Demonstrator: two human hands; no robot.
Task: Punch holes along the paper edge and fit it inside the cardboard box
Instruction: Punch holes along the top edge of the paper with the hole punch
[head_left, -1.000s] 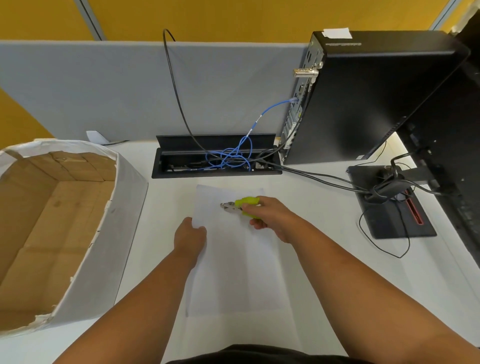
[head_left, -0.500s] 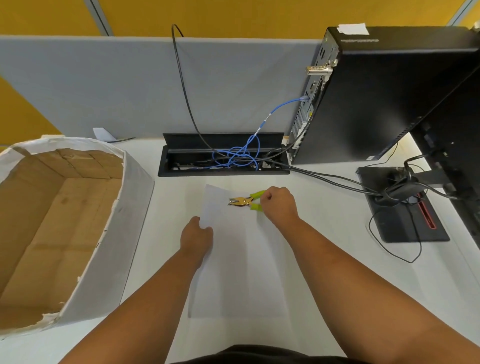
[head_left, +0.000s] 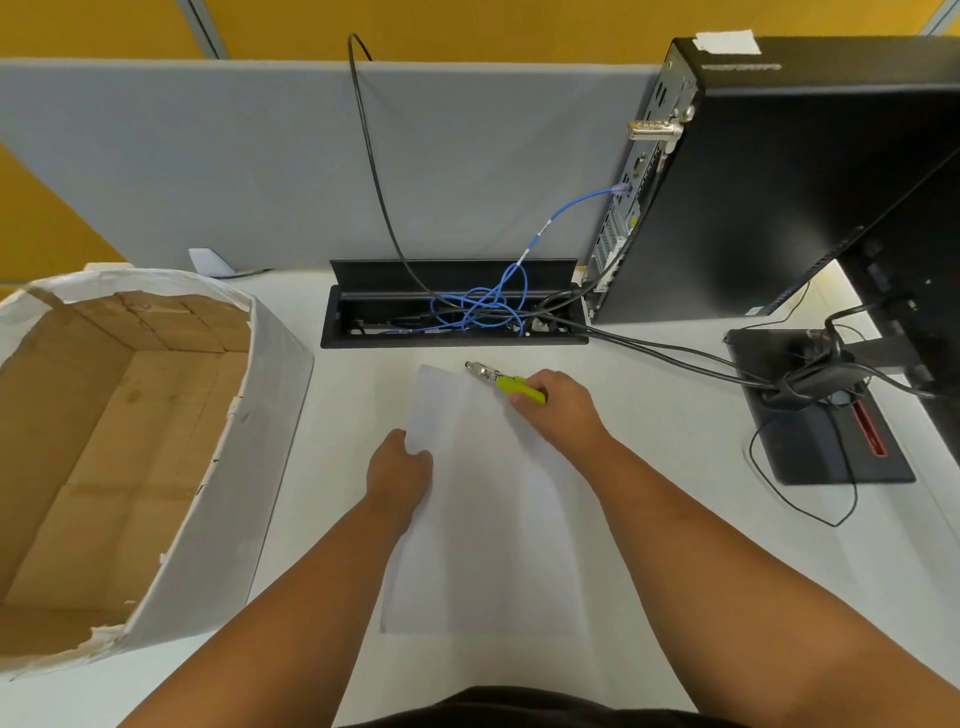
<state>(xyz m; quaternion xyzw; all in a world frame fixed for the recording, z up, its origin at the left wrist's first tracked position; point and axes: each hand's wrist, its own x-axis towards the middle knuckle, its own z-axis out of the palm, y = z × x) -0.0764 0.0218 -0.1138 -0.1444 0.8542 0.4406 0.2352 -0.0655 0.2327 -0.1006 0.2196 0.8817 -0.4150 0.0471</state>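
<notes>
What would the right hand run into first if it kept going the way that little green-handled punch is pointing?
Probably the open cable tray. The right hand aims the hole punch up and left across the paper corner, toward the tray's blue cables. Only bare desk shows between, though depth is unclear.

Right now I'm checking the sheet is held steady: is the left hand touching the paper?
Touching. The head view shows the left hand pinching the paper's left edge, with the sheet's far corner curling up from its fingers.

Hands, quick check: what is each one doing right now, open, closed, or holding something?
Left hand: pinches the left edge of the paper sheet.
Right hand: grips the green-handled hole punch at the sheet's far edge.
</notes>
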